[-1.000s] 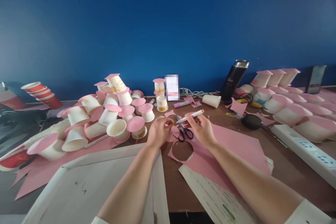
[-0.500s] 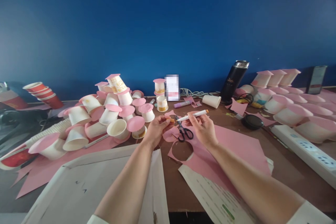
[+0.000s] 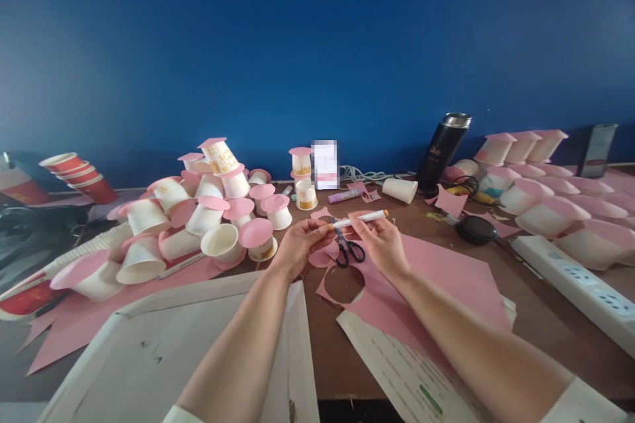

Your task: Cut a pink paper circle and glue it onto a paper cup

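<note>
My right hand (image 3: 381, 244) pinches a white marker (image 3: 370, 216) with an orange end, held nearly level. In my left hand (image 3: 297, 248), thumb and fingers are closed on the orange marker cap (image 3: 330, 227). Cap and marker tip meet between the two hands; how far the cap is pushed on cannot be made out. Below them on the table lie dark-handled scissors (image 3: 356, 251). They rest by a pink paper sheet (image 3: 446, 271) with a round hole cut in it.
Paper cups with pink discs (image 3: 255, 234) are heaped at left. More pink-topped cups (image 3: 555, 207) stand right, near a power strip (image 3: 570, 281). A black bottle (image 3: 440, 153) leans by the blue wall. A purple glue stick (image 3: 346, 195) lies behind my hands; grey board (image 3: 198, 344) lies in front.
My hands have come closer together. The marker's bare tip, which was apart from the cap, now meets it, and the marker has shifted slightly left.
</note>
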A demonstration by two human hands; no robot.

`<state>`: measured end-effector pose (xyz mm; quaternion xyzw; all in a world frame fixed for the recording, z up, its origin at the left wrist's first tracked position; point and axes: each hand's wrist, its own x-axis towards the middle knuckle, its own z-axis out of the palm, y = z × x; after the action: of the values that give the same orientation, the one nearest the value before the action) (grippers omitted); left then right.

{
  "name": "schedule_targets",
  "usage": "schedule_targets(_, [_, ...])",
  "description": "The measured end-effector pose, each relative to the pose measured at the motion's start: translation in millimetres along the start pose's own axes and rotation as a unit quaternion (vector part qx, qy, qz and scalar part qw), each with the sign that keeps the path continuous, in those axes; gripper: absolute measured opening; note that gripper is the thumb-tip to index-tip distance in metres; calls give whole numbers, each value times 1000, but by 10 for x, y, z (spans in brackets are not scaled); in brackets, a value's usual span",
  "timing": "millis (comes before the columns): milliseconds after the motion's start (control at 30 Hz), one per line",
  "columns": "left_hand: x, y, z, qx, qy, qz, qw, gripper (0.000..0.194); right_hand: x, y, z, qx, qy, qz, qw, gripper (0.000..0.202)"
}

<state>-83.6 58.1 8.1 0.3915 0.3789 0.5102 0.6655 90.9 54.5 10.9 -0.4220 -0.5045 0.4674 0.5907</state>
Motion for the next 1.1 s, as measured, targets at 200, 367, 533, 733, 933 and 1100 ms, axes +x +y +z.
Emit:
schedule_targets(200, [-9, 25, -7, 33, 1, 8, 999, 27, 66, 60, -39, 68, -10, 58, 996, 36])
schedule_targets(367, [-23, 22, 3, 46, 17, 22, 999, 31, 73, 110, -43, 61, -22, 76, 995, 37])
schedule_targets(533, [-51, 30, 6, 51, 9, 27, 998, 31, 51, 120, -24, 83, -29, 80, 993, 33])
schedule_targets(733, [-81, 76, 47, 57, 26, 32, 998, 31, 31, 82, 0, 48, -32, 76, 995, 34])
schedule_targets(933, [-17, 115, -29, 180, 97, 123, 971, 27, 45, 55, 15, 4, -60, 85, 995, 39])
schedule_targets(1100, [22, 29, -141, 478, 250, 214, 814, 10, 94, 93, -52, -73, -45, 65, 994, 34])
